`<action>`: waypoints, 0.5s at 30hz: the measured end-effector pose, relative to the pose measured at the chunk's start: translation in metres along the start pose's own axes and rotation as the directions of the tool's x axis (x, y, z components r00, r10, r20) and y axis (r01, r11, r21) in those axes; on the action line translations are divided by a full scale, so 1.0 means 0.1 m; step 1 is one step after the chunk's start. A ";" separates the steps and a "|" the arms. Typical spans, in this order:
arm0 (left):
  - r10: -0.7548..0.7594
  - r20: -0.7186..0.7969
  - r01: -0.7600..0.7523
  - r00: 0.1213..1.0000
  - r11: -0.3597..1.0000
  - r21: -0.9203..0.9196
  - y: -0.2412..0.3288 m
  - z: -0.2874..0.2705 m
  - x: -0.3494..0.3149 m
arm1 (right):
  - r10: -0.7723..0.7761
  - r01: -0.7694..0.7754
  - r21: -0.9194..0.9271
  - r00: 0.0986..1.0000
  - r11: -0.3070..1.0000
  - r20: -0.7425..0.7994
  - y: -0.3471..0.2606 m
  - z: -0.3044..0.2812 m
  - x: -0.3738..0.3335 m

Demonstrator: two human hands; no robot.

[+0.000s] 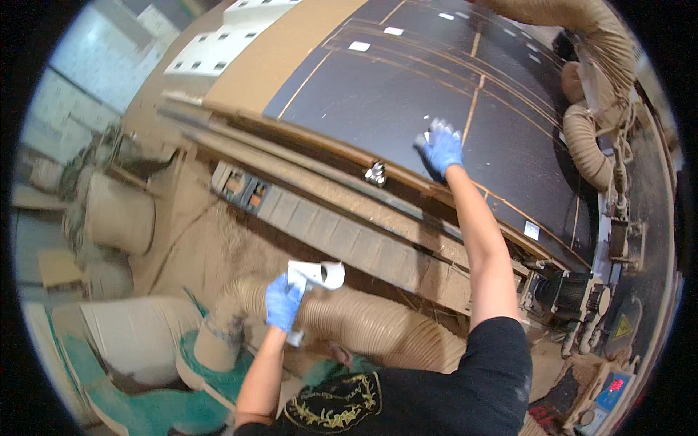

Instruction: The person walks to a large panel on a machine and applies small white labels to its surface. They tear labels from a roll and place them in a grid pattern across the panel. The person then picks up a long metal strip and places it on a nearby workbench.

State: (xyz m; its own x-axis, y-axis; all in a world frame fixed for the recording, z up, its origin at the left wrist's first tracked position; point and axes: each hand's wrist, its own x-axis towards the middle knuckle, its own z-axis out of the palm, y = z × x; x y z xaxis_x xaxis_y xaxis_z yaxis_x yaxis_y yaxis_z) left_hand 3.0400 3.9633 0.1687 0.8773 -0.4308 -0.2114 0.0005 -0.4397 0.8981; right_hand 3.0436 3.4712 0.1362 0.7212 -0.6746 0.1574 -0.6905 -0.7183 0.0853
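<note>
My left hand point(283, 302), in a blue glove, is closed round a roll of white labels point(305, 273), whose free end curls out to the right. A small pale piece hangs below that hand. Stretched out ahead, my right hand point(442, 150), also gloved in blue, has its fingers apart over the near part of a large dark panel point(385, 94). A small white bit shows beside its thumb; whether the hand touches it I cannot tell. Light cut lines cross the panel. Several white labels lie on it, among them a white label point(358, 46) and another near the right corner point(531, 230).
A dusty machine rail point(327, 225) runs along the panel's near edge, with a shiny metal fitting point(376, 174) beside it. A ribbed hose point(378, 330) lies below my hands. Another hose point(590, 145) hangs at the right, near a motor point(567, 292). White perforated panels point(225, 36) stand far left.
</note>
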 end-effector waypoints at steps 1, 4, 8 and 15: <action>0.107 0.013 -0.108 0.994 0.980 0.165 0.23 0.03 -0.04 | -0.123 0.146 -0.098 0.970 0.984 0.209 -0.17 -0.12 -0.35; 0.070 0.039 -0.074 0.997 0.990 0.118 0.45 0.06 -0.23 | -0.186 0.083 0.366 0.949 0.927 0.255 -0.19 -0.33 -0.84; 0.143 -0.037 -0.140 0.989 0.987 0.072 0.53 0.07 -0.55 | -0.316 -0.172 0.980 0.929 0.095 0.194 -0.74 -1.29 -1.99; 0.226 -0.039 -0.205 0.973 0.935 0.291 0.66 -0.58 -1.24 | -0.295 0.152 0.825 0.955 0.544 0.018 -1.44 -2.50 -3.78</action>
State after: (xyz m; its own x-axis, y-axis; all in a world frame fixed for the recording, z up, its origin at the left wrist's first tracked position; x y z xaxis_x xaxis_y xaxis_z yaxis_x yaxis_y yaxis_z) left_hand 2.9589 4.0332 0.2762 0.8726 -0.4882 0.0117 -0.3190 -0.5517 0.7706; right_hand 2.8567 3.8725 0.3099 0.8935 -0.4361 0.1073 -0.2204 -0.6340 -0.7412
